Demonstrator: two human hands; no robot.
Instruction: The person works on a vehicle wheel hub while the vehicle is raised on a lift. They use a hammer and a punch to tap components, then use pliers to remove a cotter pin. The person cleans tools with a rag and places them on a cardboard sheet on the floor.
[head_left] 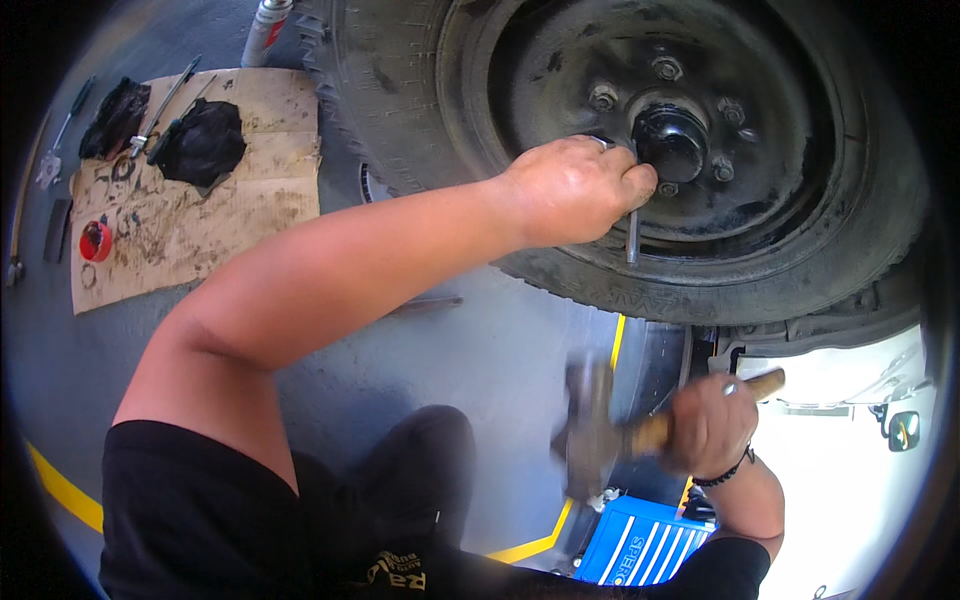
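My left hand (580,190) is closed around a slim metal bar (633,242), likely a chisel or punch, whose lower end sticks out below my fingers. Its upper end lies at the edge of the black round hub cap (668,140); whether they touch I cannot tell. That cap sits at the centre of a dark steel wheel (560,105) with several nuts around it and a worn tyre (400,100). Lower right, my right hand (712,425) grips the wooden handle of a hammer (590,430). The hammer's heavy head is smeared by motion and apart from the bar.
On the left, stained cardboard (270,180) bears black cloths (203,142), hand tools and a red round container (95,241). A spray can (266,32) stands beyond it. At lower right are a blue tool chest (640,540) and white vehicle bodywork (830,480).
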